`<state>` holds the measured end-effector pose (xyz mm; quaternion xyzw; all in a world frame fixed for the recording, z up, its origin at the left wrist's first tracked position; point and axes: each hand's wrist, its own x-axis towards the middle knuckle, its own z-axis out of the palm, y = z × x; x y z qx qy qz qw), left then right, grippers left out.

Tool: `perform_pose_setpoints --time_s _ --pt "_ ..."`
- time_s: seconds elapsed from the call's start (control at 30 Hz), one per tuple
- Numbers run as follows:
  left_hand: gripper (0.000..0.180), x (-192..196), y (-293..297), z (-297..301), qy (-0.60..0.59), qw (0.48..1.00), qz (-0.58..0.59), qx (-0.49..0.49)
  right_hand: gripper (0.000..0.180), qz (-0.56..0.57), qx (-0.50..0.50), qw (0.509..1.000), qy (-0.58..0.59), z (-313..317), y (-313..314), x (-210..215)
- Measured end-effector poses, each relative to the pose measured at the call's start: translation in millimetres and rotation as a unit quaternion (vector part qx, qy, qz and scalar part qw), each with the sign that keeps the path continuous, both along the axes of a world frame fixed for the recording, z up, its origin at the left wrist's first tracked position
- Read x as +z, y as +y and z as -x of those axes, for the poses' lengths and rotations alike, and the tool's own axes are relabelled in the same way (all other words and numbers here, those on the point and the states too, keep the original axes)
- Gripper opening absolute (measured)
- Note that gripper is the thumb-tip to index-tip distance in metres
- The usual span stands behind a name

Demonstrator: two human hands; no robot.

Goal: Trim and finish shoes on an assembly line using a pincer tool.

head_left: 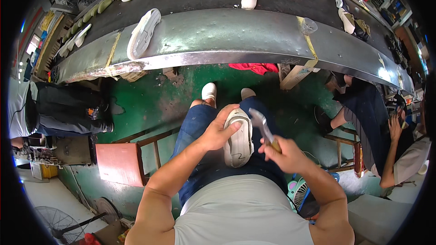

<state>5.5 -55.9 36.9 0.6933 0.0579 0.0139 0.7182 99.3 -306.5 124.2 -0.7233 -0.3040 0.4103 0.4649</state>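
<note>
A white shoe (pixel 239 147) rests on my lap with its pale sole facing up and a dark squiggle marked on it. My left hand (pixel 221 130) is closed around the shoe's far end, thumb pressed on the sole. To the right of the shoe, my right hand (pixel 282 152) is wrapped round the handle of a hammer (pixel 261 122). The hammer's metal head is raised, pointing away from me, and appears apart from the shoe.
Ahead runs a long dark conveyor belt (pixel 195 2) with a metal edge (pixel 218 31); a single white sole (pixel 144 34) lies on that edge. Co-workers sit at right and stand at left. A stool (pixel 120 163) is at left, a small green fan (pixel 299 193) at right.
</note>
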Motion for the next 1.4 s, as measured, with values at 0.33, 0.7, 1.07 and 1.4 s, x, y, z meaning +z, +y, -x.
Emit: perform_pose_setpoints --time_s 0.33,0.7,1.07,1.4 --pt "0.056 -3.7 -9.8 -8.8 -0.036 0.999 -0.027 -0.026 0.036 -0.007 -0.02 0.931 0.364 -2.9 -10.5 -9.4" --pt "0.043 -32.3 -7.3 -27.8 -0.026 1.0 -0.001 0.006 0.025 0.088 0.006 0.993 0.075 -15.2 -3.4 -65.5" --pt "0.032 -61.9 9.5 -36.9 0.038 0.993 0.084 0.075 0.027 0.021 -0.106 0.972 -0.207 5.9 36.5 -133.5" --pt "0.044 -17.2 2.3 -14.8 0.103 0.978 0.173 0.056 0.028 0.113 0.0 0.962 -0.249 16.0 12.6 -84.2"
